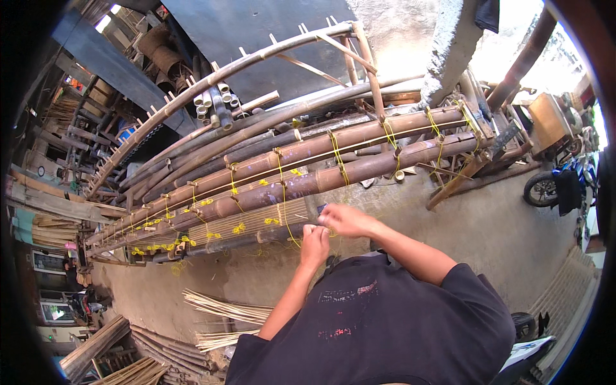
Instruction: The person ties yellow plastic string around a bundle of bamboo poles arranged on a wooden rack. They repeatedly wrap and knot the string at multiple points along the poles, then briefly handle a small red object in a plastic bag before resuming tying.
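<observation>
My left hand (314, 246) is closed, its fingers pinched together just below my right hand (350, 221). The right hand is closed too, its fingertips almost meeting the left's; what either holds is too small to make out. A small dark piece (321, 209) shows at the right fingertips. Beside the left hand hangs a yellow string (292, 234), looped down from the nearer of two long brown bamboo poles (295, 187). Yellow ties wrap both poles at intervals. Below them lies a mat of thin bamboo strips (256, 219) with yellow knots, along a dark bamboo pole (256, 238).
A curved bamboo frame with pegs (240, 62) arches behind the poles. Further bamboo poles (212, 157) are stacked there. Thin bamboo sticks (224, 307) lie on the floor at my lower left. A wooden support leg (449, 192) and a motorcycle (542, 190) stand to the right.
</observation>
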